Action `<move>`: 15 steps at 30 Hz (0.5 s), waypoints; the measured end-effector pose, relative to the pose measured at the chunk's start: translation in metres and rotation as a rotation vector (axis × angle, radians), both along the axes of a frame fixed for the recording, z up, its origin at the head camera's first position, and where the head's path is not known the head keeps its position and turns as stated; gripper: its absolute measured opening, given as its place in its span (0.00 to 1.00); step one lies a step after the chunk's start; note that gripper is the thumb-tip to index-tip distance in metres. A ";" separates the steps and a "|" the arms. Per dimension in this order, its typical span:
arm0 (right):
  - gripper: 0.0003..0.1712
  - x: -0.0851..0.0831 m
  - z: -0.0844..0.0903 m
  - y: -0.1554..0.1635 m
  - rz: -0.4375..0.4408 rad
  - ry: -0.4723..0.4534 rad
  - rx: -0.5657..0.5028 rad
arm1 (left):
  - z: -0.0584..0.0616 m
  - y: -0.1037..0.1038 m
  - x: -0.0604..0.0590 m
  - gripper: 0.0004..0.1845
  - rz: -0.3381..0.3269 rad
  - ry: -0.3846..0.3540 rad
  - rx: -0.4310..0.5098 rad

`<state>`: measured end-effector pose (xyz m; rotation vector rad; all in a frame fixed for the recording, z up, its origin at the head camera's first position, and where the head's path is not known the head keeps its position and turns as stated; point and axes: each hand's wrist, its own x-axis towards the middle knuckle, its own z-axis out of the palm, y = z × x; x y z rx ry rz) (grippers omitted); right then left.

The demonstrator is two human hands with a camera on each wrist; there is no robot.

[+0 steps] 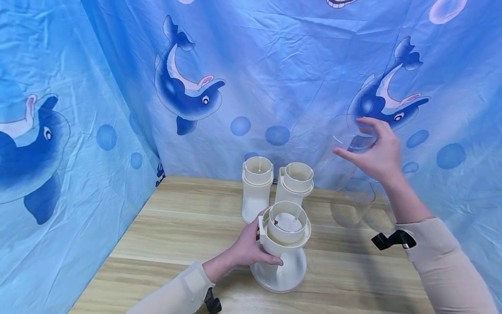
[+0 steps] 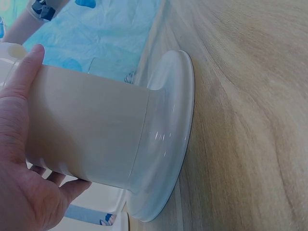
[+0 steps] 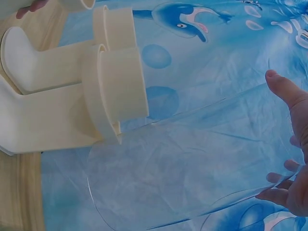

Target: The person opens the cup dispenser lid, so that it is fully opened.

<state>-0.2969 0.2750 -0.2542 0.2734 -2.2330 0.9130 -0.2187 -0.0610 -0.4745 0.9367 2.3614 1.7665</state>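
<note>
A cream plastic stand (image 1: 293,266) with a flared round base and a ringed, cup-like top stands on the wooden table. My left hand (image 1: 251,246) grips it just below the top, its thumb across the front; in the left wrist view the fingers wrap the stand's smooth column (image 2: 96,125). Off to the right, my right hand (image 1: 378,152) holds a clear plastic cylinder (image 1: 345,131) up near its upper rim, above the table. Thumb and fingers lie on opposite sides of this cylinder (image 3: 192,163) in the right wrist view.
Two more cream stands, one at left (image 1: 256,192) and one at right (image 1: 293,185), are close together behind the held one. Faint clear rounded shapes (image 1: 351,209) show over the table's right back. A blue dolphin-print curtain (image 1: 274,78) hangs behind and left of the table (image 1: 180,226).
</note>
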 end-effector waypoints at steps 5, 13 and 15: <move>0.51 -0.005 -0.007 0.000 -0.001 -0.026 0.002 | 0.001 0.000 0.000 0.70 -0.003 -0.014 0.001; 0.50 -0.012 -0.017 0.003 0.000 -0.079 -0.006 | -0.001 0.000 0.000 0.70 -0.005 0.010 0.009; 0.50 -0.013 -0.019 0.003 -0.007 -0.097 -0.009 | -0.001 0.000 0.000 0.70 -0.003 0.007 0.007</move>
